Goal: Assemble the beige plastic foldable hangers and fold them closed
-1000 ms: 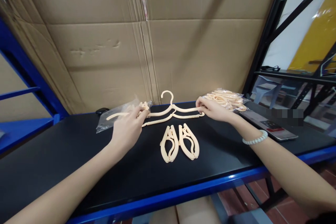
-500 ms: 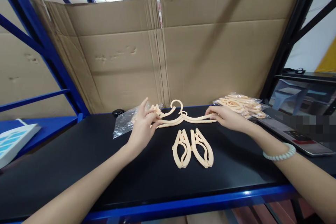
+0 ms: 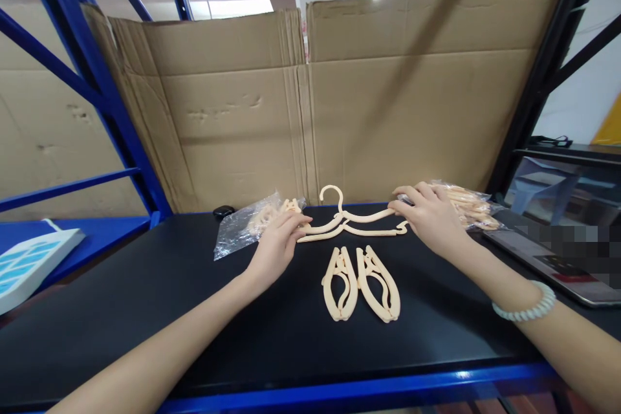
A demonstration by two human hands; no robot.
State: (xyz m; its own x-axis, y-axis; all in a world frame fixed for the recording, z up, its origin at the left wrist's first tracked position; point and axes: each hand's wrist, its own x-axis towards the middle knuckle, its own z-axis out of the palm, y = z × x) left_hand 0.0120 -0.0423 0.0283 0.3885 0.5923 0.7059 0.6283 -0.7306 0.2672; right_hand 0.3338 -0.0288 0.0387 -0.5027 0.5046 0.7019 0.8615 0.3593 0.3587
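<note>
- Since a second ago both hands are closing in along the open hanger (image 3: 347, 223): left hand (image 3: 277, 244) is now pinching its left arm tip, right hand (image 3: 429, 215) is sitting on the right arm end, and the hanger is lying lower and flatter on the worktop (image 3: 145, 310).
- Left grip: thumb and fingers nearly closed on the hanger's left tip, just beside the clear bag (image 3: 245, 228) holding more pieces.
- Right grip: fingers curled loosely over the right arm end; I'm not able to tell whether they're clamping it or just pressing it down.
- Judging by this, I'm pressing both arm ends inward, so the hanger is probably mid-fold.
- Two folded hangers (image 3: 361, 283) are lying side by side just in front of it, touching each other.
- Second bag of hangers (image 3: 468, 204) is sitting behind my right hand; cardboard (image 3: 388, 103) is standing at the back.
- Readable writing: none; the blurred patch at right is showing nothing legible.
</note>
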